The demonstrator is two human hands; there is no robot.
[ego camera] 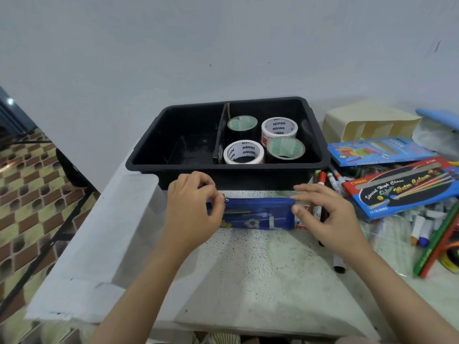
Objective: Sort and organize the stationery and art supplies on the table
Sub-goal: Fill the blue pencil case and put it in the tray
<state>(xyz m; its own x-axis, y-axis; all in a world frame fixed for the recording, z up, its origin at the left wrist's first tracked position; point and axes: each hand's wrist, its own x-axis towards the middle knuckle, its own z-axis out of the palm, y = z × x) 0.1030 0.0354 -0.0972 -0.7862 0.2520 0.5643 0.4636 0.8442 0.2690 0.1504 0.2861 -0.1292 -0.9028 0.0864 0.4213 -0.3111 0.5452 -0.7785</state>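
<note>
A blue zip pencil pouch [258, 214] lies on the speckled table [260, 269] just in front of a black divided bin [320, 155]. My left hand [193, 209] pinches the pouch's left end at the zipper pull. My right hand [325, 214] holds the right end between thumb and fingers. The bin's right compartment holds several tape rolls [279, 127], white and black; its left compartment looks bare.
A clear plastic box [99, 234] stands at the left table edge. To the right lie paint and pencil boxes [402, 187], markers [331, 181], loose pencils [437, 244], a black marker [339, 265] and a cream organizer [370, 122]. A wall stands behind.
</note>
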